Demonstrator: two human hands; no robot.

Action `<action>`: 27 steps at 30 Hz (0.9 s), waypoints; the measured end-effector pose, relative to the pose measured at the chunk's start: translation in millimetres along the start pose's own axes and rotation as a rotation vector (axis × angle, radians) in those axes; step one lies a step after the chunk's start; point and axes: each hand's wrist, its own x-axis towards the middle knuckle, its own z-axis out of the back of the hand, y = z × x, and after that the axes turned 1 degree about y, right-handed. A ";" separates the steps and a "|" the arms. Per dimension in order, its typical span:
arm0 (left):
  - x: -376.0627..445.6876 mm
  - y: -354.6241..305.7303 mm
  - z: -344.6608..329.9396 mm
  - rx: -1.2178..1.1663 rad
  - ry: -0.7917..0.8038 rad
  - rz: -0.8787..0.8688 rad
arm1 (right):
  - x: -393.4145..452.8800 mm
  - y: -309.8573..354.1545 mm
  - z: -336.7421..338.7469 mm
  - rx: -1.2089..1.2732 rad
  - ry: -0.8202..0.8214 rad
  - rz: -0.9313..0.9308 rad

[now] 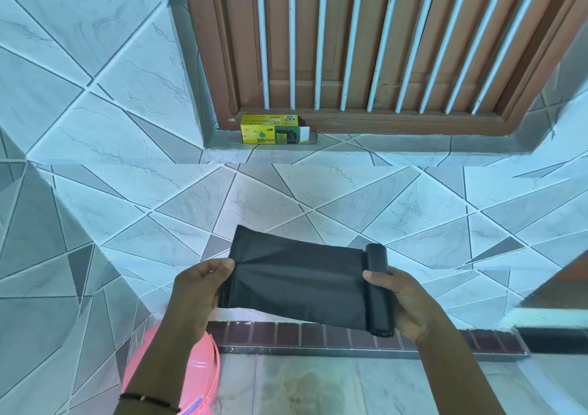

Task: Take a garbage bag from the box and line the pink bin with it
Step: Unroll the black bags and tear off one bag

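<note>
A black roll of garbage bags [378,290] is held upright in the right hand [404,303], whose fingers are curled behind the roll while the thumb is pressed against its front. From the roll, one black garbage bag [296,277] is drawn out flat to the left, and its free end is pinched by the left hand [199,290], with the thumb laid on top of the plastic and the fingers tucked beneath it. The sheet is stretched between the two hands in front of a tiled wall [95,112]. The yellow and green garbage bag box [273,129] is seen lying on the tiled window sill [397,147], with its right end flap open, just below the wooden frame of a barred window [366,38] and well apart from the hands. The pink bin [203,379] is found at the lower left on the floor, partly hidden behind the left forearm, which bears a thin dark bracelet [149,400].
</note>
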 end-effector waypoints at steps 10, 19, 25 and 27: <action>-22.4 -6.3 -25.7 0.721 0.089 -0.413 | 1.2 4.1 -18.3 -0.046 0.076 0.085; -20.2 20.0 -65.0 0.724 0.483 -0.388 | 3.7 8.1 -55.5 -0.073 0.219 0.041; -6.3 4.1 -50.2 1.079 0.370 -0.642 | 7.4 9.4 -42.2 -0.020 0.177 -0.016; -2.0 1.6 -42.5 1.125 0.343 -0.670 | 8.5 9.4 -38.7 -0.014 0.154 -0.025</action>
